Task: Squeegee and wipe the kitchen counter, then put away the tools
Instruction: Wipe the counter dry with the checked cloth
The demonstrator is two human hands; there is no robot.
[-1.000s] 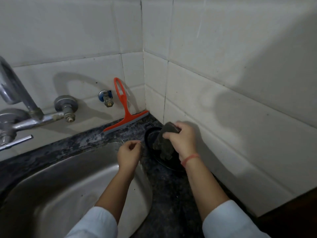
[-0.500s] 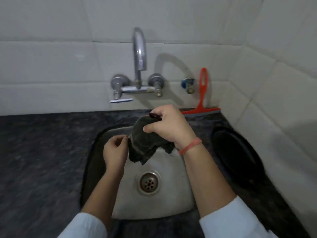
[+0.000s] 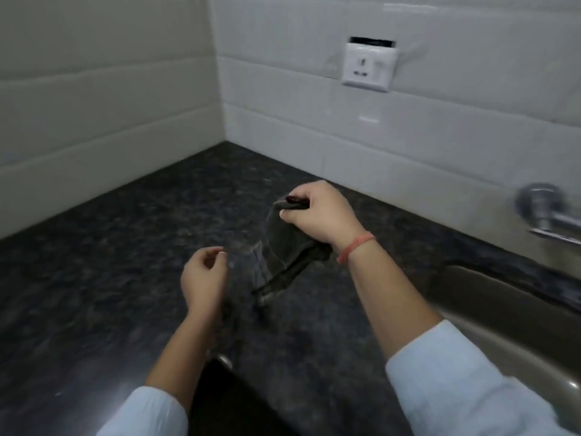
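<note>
My right hand (image 3: 317, 214) pinches the top edge of a dark grey cloth (image 3: 284, 247), which hangs down over the black speckled counter (image 3: 110, 262) with its lower end near the surface. My left hand (image 3: 204, 278) hovers just left of the cloth with its fingers loosely curled and apart, holding nothing. A red thread band circles my right wrist. The squeegee is out of view.
The steel sink (image 3: 509, 313) lies at the right edge, with part of the tap (image 3: 547, 215) above it. White tiled walls meet in a corner behind the counter, and a white socket (image 3: 369, 67) sits on the right wall. A dark object (image 3: 226, 398) lies at the counter's front edge.
The view has swung left from the sink to the counter corner. My right hand carried the cloth over the counter. My left hand let go of the cloth and now hangs beside it.
</note>
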